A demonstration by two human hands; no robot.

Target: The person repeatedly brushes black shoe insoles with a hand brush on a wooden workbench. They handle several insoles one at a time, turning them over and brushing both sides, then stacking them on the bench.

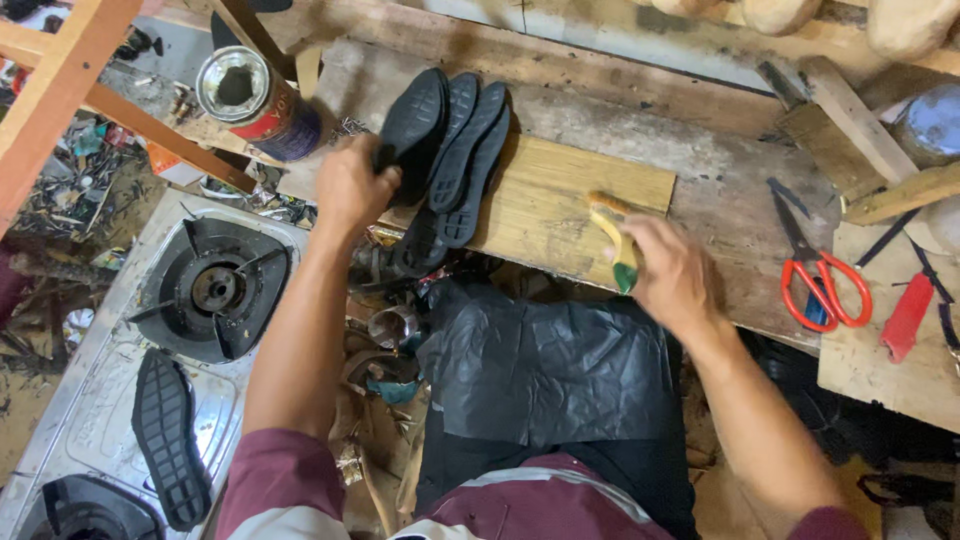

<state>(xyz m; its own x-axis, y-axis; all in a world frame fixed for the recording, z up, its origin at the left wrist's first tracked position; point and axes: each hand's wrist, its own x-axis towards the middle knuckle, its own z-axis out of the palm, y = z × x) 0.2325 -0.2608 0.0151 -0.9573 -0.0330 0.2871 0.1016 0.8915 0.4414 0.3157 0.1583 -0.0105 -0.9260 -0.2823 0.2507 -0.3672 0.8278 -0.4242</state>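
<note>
Black sheet (545,365) covers my lap; left hand (350,185) clamps soles (450,150) flat on the bench's (720,170) near edge, right hand (670,270) gripping a brush (612,235).

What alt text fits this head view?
Seen from above, a person's left hand grips black shoe soles fanned on a wooden board, while the right hand holds a brush. Red scissors lie right, a gas stove left.

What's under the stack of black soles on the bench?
The black soles lie fanned on a light wooden board, the left hand gripping them. The board beneath them is hidden.
</note>
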